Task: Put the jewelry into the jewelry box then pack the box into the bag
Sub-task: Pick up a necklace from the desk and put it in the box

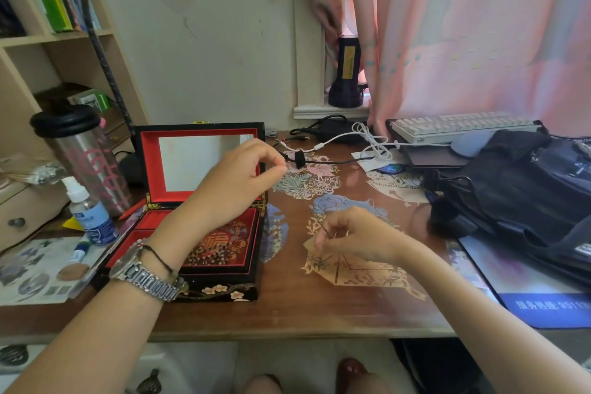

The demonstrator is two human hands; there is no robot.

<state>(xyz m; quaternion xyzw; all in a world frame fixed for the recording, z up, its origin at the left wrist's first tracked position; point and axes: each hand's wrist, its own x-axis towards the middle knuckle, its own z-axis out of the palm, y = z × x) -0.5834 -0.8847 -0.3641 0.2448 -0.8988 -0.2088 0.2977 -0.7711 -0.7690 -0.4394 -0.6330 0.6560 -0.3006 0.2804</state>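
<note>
The jewelry box (pixel 224 289) stands open at the left of the desk, black lacquer with red lining, a mirror in its raised lid and a patterned inner tray. My left hand (pixel 236 182) hovers above the box's right side, thumb and forefinger pinched together on what looks like one end of a very fine necklace. My right hand (pixel 355 233) is lower, just over the desk, pinching the thin necklace (pixel 320 261), whose small dark pendant hangs at the tabletop. The black bag (pixel 527 198) lies at the right of the desk.
A steel flask (pixel 86 160) and a small spray bottle (pixel 91 214) stand left of the box. Cables (pixel 367 141) run across the back of the desk. A white keyboard (pixel 460 126) lies behind the bag, and a blue mat (pixel 543 304) lies at the front right.
</note>
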